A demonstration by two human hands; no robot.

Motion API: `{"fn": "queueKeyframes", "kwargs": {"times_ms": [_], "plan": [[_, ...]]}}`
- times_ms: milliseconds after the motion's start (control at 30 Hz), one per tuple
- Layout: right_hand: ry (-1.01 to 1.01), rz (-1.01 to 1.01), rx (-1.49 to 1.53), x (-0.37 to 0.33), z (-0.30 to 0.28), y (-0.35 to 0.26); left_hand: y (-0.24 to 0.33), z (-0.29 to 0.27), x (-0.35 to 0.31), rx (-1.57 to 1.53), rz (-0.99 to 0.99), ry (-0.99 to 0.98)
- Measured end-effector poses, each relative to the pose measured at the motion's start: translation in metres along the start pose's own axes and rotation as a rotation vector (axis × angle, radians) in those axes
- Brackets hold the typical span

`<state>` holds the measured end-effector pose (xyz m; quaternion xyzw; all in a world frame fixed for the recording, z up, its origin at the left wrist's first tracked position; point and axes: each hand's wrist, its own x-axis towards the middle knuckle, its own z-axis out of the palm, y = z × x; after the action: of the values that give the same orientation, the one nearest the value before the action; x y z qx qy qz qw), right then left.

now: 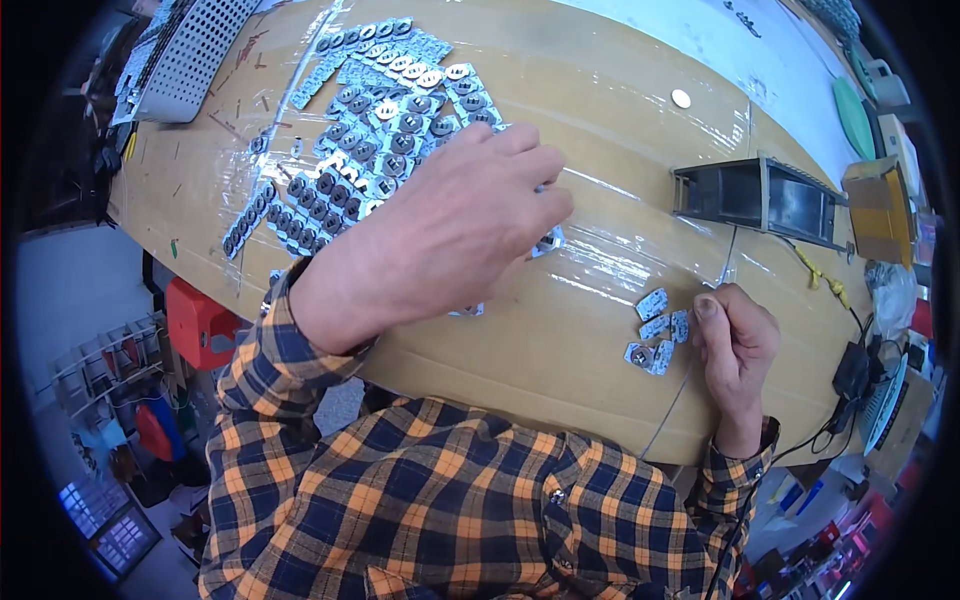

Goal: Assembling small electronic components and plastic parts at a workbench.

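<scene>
Cardboard-brown and wrapped in clear film, the counter [600, 150] carries everything here. At its far left corner lies a perforated grey metal panel [190, 55]. Just right of that, toward the far edge, spreads a big heap of small silvery metal stampings [380, 130], many joined in strips, each with a dark hole. The left hand [455, 225] lies palm-down on the near end of this heap, fingers spread and flat on the pieces; whether its grip has closed on any of them I cannot tell, since the palm hides what is under it. A few stampings show just past its fingertips. Farther right, near the front edge, sits a small cluster of loose stampings [658, 335], well apart from the heap. The right hand [738, 345] touches this cluster, its grip pinched around a thin wire [668, 408] that runs across the counter. Beyond it, toward the right edge, stands a dark box-shaped metal housing [760, 200].
</scene>
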<state>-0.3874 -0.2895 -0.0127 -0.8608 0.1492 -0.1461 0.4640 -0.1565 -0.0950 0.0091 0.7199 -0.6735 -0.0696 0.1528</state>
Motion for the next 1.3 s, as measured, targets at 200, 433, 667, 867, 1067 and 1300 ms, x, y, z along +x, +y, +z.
{"fn": "queueKeyframes", "kwargs": {"times_ms": [200, 433, 667, 867, 1067, 1300], "plan": [[-0.005, 0.001, -0.019, -0.002, -0.001, 0.001, -0.004, 0.007, 0.016, -0.075, 0.112, 0.028], [-0.023, -0.017, -0.024, 0.000, -0.003, 0.002, 0.016, 0.023, 0.023, -0.041, 0.200, 0.237], [-0.020, -0.027, -0.035, -0.001, -0.004, -0.001, 0.017, 0.013, 0.010, -0.104, 0.201, 0.298], [-0.028, -0.032, -0.046, 0.000, -0.004, 0.000, 0.034, 0.003, 0.024, 0.091, -0.487, -0.202], [-0.032, -0.044, -0.056, 0.000, -0.004, -0.003, 0.049, 0.023, 0.024, 0.112, -0.110, 0.122], [-0.025, 0.035, -0.012, -0.001, -0.005, 0.002, 0.046, 0.025, 0.014, 0.096, -0.059, 0.175]]}}
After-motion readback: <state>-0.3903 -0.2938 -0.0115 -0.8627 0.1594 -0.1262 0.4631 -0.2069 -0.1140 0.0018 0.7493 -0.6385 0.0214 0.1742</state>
